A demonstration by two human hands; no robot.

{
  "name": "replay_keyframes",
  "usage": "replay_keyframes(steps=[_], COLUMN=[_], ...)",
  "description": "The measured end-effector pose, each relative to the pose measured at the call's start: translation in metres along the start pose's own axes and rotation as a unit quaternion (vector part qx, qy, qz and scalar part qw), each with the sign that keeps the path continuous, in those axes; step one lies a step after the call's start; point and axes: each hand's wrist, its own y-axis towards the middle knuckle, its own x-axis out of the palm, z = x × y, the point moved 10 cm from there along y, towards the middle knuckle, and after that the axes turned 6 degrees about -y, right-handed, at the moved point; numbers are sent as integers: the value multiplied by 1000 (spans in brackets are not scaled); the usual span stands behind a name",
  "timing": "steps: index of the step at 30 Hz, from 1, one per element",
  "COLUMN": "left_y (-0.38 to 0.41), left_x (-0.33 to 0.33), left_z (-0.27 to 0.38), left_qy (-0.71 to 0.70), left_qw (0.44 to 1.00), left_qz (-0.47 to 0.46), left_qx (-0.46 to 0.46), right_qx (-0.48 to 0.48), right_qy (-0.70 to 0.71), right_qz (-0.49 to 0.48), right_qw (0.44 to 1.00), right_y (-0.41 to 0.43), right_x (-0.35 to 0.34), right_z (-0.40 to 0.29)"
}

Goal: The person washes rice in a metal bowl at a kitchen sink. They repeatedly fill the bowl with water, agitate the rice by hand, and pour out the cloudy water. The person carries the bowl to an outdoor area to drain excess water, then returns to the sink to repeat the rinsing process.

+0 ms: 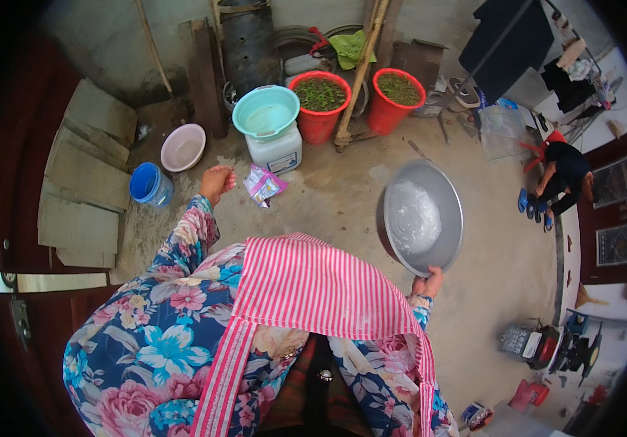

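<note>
My right hand (427,282) grips the near rim of a large grey metal basin (450,218), held tilted above the concrete floor. Its inner bottom shines brightly; whether it holds water I cannot tell. My left hand (217,184) is curled closed out in front of me, with nothing visible in it. Just right of that hand, a crumpled pink and white plastic packet (264,184) lies against the foot of a white plastic jug (278,147). A turquoise plastic basin (266,128) rests on top of the jug.
Left of the jug stand a pale pink basin (183,147) and a blue bucket (155,185). Two red pots (319,123) (390,112) hold green seedlings, with a wooden pole (362,71) between them. Boards (84,185) lean at left. A person (565,169) sits bent over at right.
</note>
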Motion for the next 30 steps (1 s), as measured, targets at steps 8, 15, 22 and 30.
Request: replay_keyframes(steps=[8, 15, 22, 30], left_y=[14, 24, 15, 20], left_x=[-43, -93, -203, -280], left_z=[-25, -21, -31, -8], left_qy=[-183, -224, -229, -262], left_qw=[979, 969, 963, 954], left_qz=[50, 40, 101, 129], left_qx=[-76, -92, -103, -63], right_qx=[-22, -91, -201, -446], right_qy=[-89, -265, -438, -588], right_qz=[207, 230, -103, -96], right_qw=[974, 932, 870, 668], right_y=[1, -5, -16, -164], right_x=[-130, -56, 324, 661], right_z=[-33, -46, 48, 59])
